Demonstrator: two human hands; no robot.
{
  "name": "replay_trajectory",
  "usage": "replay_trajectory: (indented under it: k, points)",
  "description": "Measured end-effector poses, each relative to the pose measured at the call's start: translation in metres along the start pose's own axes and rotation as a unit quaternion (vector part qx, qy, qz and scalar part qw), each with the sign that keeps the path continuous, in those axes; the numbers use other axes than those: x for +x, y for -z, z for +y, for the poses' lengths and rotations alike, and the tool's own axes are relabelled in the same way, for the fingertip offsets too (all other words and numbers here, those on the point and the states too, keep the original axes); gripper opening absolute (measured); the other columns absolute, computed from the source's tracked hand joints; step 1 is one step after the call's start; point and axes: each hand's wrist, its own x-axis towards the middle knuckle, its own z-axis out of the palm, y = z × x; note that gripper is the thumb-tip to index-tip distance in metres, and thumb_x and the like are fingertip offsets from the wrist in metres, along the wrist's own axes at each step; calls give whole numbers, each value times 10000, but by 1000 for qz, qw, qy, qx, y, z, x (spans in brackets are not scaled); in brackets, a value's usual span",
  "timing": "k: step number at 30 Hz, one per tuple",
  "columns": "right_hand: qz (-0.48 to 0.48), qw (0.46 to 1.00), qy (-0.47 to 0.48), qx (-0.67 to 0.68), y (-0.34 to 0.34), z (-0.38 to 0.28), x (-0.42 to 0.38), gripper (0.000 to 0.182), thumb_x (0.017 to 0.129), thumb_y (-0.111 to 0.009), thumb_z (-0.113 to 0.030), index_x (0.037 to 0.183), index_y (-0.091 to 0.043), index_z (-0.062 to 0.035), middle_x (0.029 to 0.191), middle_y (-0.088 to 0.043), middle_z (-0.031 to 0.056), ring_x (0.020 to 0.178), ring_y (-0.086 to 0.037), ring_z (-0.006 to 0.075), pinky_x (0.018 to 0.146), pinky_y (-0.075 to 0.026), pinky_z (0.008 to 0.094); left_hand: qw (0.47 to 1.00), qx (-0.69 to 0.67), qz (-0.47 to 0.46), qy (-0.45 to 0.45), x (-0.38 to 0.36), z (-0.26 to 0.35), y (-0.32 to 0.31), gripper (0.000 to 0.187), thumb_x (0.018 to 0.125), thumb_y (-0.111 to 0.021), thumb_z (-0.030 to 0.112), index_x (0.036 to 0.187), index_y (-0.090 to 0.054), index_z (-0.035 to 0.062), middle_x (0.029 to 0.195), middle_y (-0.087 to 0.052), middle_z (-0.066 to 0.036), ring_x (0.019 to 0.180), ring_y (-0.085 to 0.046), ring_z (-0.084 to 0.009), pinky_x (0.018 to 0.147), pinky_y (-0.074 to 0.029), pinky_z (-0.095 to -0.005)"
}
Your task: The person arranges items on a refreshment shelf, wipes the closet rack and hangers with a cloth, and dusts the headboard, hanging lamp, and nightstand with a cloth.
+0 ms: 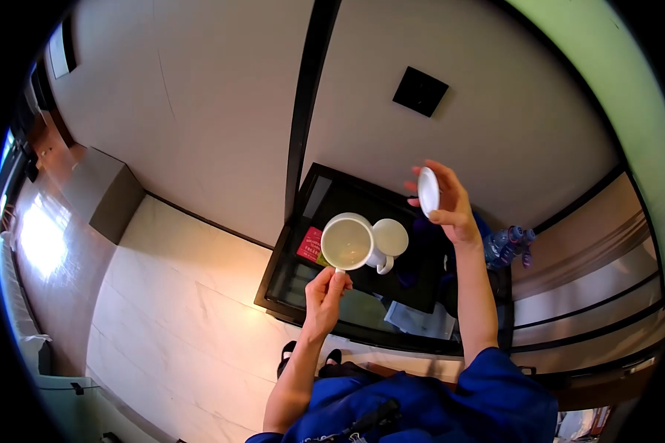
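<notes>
My left hand (pixel 324 299) grips a white mug (pixel 347 242) by its handle, and the open top faces up toward me. Raised to the right, my right hand (pixel 451 203) holds a round white lid (pixel 428 192) on edge between thumb and fingers. Beyond the held mug, a second white mug (pixel 390 237) with a pale round top stands on the dark cabinet top (pixel 332 193). A pink printed packet (pixel 312 244) lies left of the mugs, partly hidden behind the held one.
Plastic water bottles (pixel 504 246) stand at the cabinet's right end. Papers (pixel 419 319) show by its front edge. A black wall plate (pixel 420 91) sits on the wall above. At the left, a grey box-shaped block (pixel 105 193) juts out over the marble floor (pixel 177 310).
</notes>
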Motion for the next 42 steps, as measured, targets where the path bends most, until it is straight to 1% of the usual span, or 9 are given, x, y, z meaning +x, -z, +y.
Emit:
replay_trajectory:
  k: [9, 19, 25, 29, 30, 34, 37, 39, 42]
  points:
    - [114, 993, 5, -10, 18, 7, -64, 962, 559, -872, -199, 1394, -416, -51, 1342, -509, 178, 1163, -583, 344, 848, -576, 409, 993, -97, -48, 42, -7, 15, -29, 284, 1007, -515, 223, 829, -584, 13, 723, -541, 19, 679, -443, -56, 613, -365, -210]
    - [132, 991, -3, 10, 36, 22, -89, 949, 560, -850, -161, 1394, -415, -37, 1359, -504, 181, 1187, -561, 371, 834, -587, 433, 997, 39, 14, -62, 43, 7, -16, 232, 994, -524, 165, 846, -565, -10, 715, -518, -10, 690, -454, -84, 624, -395, -243]
    - [-5, 925, 1, 379, 34, 36, -73, 939, 763, -768, -336, 1494, -234, -88, 1485, -337, 238, 1285, -422, 491, 934, -499, 557, 985, 145, 57, -76, 105, -39, -12, 322, 999, -521, 226, 791, -585, -12, 625, -549, -41, 576, -476, -106, 533, -381, -283]
    - [-4, 922, -7, 388, 26, 38, -58, 885, 725, -779, -332, 1446, -336, -72, 1430, -411, 252, 1228, -483, 493, 897, -528, 555, 982, 166, 91, -26, 123, -62, -18, 367, 981, -538, 277, 763, -589, -14, 618, -567, -64, 572, -512, -130, 544, -399, -309]
    - [-4, 929, -16, 371, 28, 39, -55, 890, 723, -781, -335, 1446, -335, -70, 1428, -413, 252, 1228, -485, 490, 897, -529, 550, 977, 186, 102, -33, 126, -64, -20, 373, 966, -545, 306, 772, -603, -9, 629, -594, -134, 575, -582, -251, 564, -434, -374]
    - [-8, 972, -67, 224, 37, 41, -20, 787, 765, -743, -239, 1432, -366, -60, 1401, -457, 221, 1200, -534, 433, 884, -544, 494, 948, 288, 133, -40, 147, -67, -24, 361, 956, -537, 326, 811, -620, 7, 738, -603, -249, 745, -588, -468, 620, -454, -493]
    - [9, 989, -110, -95, 26, 44, 22, 753, 749, -724, -17, 1426, -402, -86, 1361, -499, 128, 1177, -563, 276, 910, -511, 353, 957, 257, 131, -41, 158, -68, -28, 373, 955, -547, 341, 817, -636, 7, 691, -639, -178, 670, -634, -369, 621, -473, -431]
    - [-42, 963, -88, -252, 23, 64, 53, 804, 720, -791, -85, 1424, -403, -82, 1371, -488, 112, 1205, -528, 250, 933, -483, 351, 968, 208, 136, -17, 160, -72, -27, 364, 929, -607, 348, 879, -665, -8, 686, -657, -129, 649, -643, -246, 628, -475, -376]
    - [-112, 898, -48, -422, 9, 73, 92, 893, 641, -841, -173, 1406, -397, -55, 1327, -533, 131, 1215, -520, 254, 992, -440, 368, 971, 157, 182, -3, 150, -62, -27, 301, 909, -655, 284, 920, -651, -17, 792, -661, -119, 630, -580, -180, 612, -457, -339]
